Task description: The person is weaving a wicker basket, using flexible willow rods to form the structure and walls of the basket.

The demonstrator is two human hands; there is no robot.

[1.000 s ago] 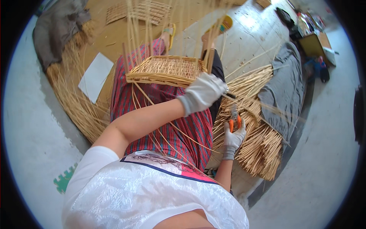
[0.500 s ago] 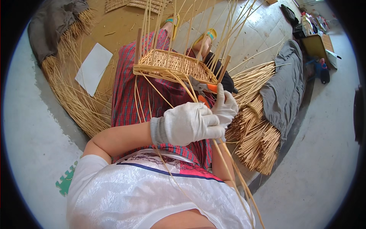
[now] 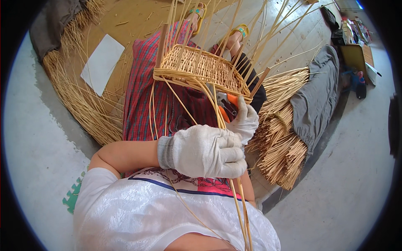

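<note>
- Far left, calm: the loose fan of long straw-coloured stems (image 3: 79,104) lies beside a flat white sheet (image 3: 102,65), just as a second ago.
- And here's the shallow rectangular basket of woven tan cane (image 3: 201,62), over the red plaid cloth (image 3: 140,83), tall stakes rising round it! It shows a touch further right than before, though head movement may explain that.
- Big change in the middle: a second ago the left hand was up by the rim; now it's down near the shirt, and a cluster of long pale strands (image 3: 220,122) runs from the near rim to it.
- Just right of that, the orange-handled metal cutters (image 3: 223,99) have come up from beside the thick reed bundle (image 3: 284,142) to the near rim. Tool and strands now meet there, which looks like readiness for close work; whether the blades straddle any strand, I cannot tell.
- The left hand (image 3: 209,150), in a white knit glove, is closed with fingers curled round the strands, their tails trailing below.
- The right hand (image 3: 245,121), gloved too and partly hidden behind it, grips the cutters, one finger along a handle; the handles stand apart.
</note>
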